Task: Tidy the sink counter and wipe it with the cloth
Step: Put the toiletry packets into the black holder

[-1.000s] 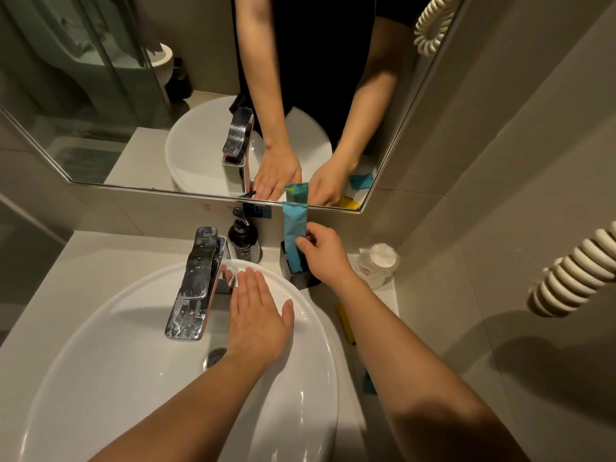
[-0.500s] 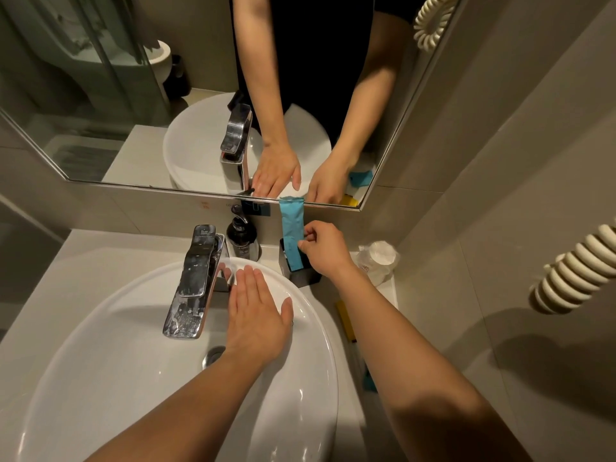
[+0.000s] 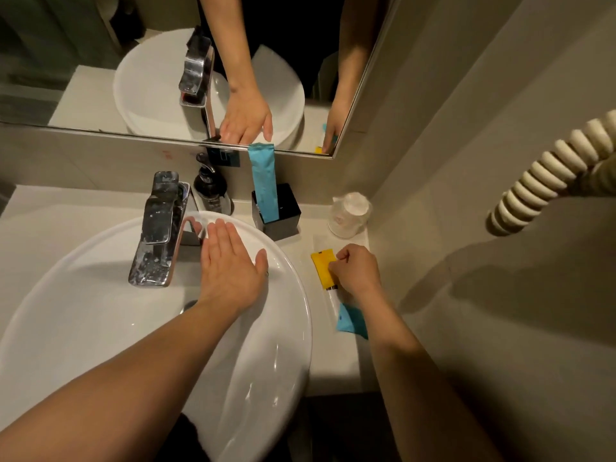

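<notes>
Head view, items placed relative to the basin (image 3: 100, 328) on the tabletop (image 3: 333, 361). Behind its rim: one chrome tap (image 3: 160, 228), one dark pump bottle (image 3: 211, 191), one black square holder (image 3: 280, 211) with one blue packet (image 3: 265, 185) standing in it. Right of the basin — one wrapped cup (image 3: 350, 215), one yellow sachet (image 3: 323, 266), one more blue packet (image 3: 350, 321) partly under the forearm. Left hand (image 3: 230, 268) lies flat, fingers spread, on the basin rim; right hand (image 3: 358, 270) pinches the yellow sachet. No cloth in view.

glossy white basin (image 3: 100, 328), spotted chrome tap (image 3: 156, 235), shiny black holder (image 3: 280, 211), perhaps plastic.
</notes>
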{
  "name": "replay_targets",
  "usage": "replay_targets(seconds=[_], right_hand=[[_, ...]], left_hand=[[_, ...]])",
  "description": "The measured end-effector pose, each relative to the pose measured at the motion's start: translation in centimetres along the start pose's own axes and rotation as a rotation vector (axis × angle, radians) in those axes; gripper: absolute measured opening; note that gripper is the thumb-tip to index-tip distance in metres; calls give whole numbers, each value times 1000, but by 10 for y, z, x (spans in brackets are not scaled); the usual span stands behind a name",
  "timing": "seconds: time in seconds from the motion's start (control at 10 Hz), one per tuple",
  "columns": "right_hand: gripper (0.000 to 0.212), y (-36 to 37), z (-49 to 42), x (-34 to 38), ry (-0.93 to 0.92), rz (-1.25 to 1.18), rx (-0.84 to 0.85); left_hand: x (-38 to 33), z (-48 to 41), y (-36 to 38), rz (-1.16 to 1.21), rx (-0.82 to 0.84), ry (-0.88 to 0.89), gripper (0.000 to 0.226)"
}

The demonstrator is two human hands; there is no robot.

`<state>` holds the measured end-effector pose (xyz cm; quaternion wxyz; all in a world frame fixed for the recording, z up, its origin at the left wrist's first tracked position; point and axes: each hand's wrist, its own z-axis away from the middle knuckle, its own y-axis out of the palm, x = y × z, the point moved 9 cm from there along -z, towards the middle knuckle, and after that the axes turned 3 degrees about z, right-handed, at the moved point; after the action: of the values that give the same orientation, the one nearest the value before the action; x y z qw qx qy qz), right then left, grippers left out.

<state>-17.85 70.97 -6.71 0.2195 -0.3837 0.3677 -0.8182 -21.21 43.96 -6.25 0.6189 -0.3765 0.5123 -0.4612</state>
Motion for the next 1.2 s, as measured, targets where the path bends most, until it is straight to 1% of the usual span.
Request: replay_targets(seconds=[0.1,0.2,0.3,0.4,0.6,0.7,0.8,0.9,1.0,1.1,1.2], right_hand=[[18,7,5,-6,12,84,-2],[33,5,9,-8,65,135,-3],[44,10,16,-16,161,180,90],[42,17,25,-21,178,240,141],[42,21,27,-26,180,172,63],[37,21,30,-29,193,160,30],[28,24,32,-31,212,164,34],[29,26,32,-32,218,166,31],[27,27,31,-32,211,130,30],[19,25,30,-29,155,95,31],[23,17,31,-29,115,58,1]], left_hand=[[0,0,0,2,-2,0,85],[1,1,0,-2,2,-3,85],[-1,2,-1,3,-4,3,85],[-1,2,-2,4,-26,9,85],[0,1,-1,5,-23,10,85],[0,1,0,9,-20,11,85],[0,1,0,7,-19,8,85],[0,1,0,9,-15,9,85],[0,0,1,16,-18,9,85],[1,-1,3,10,-20,6,85],[1,-1,3,5,-21,5,85]])
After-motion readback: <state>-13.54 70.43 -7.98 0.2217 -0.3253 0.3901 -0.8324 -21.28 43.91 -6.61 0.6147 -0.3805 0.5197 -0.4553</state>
